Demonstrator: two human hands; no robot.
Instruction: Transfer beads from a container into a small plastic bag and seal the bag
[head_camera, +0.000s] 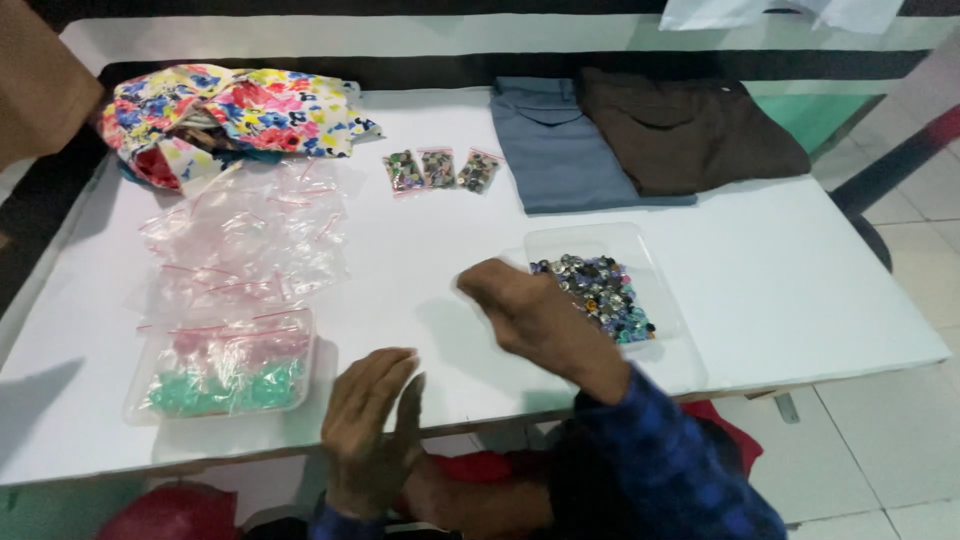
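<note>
A person's right hand (535, 315) reaches across a white table (800, 290), loosely curled and blurred; whether it grips anything cannot be told. It sits just left of a clear shallow tray (665, 260) holding a heap of small mixed-colour buttons (600, 295), mostly dark, blue and green. To pick well here, the fingers would best pinch a few pieces from the heap's near edge rather than scoop. The left hand (370, 435) hovers flat and open at the near table edge, holding nothing. To its left, a second clear tray (222, 365) holds pink and green pieces beneath a loose pile of empty clear zip bags (245, 240). Further away, three small filled bags (440, 170) lie in a row. At the far edge lie a floral cloth (230, 110), left, and folded grey (560, 145) and brown garments (690, 130), right.
</note>
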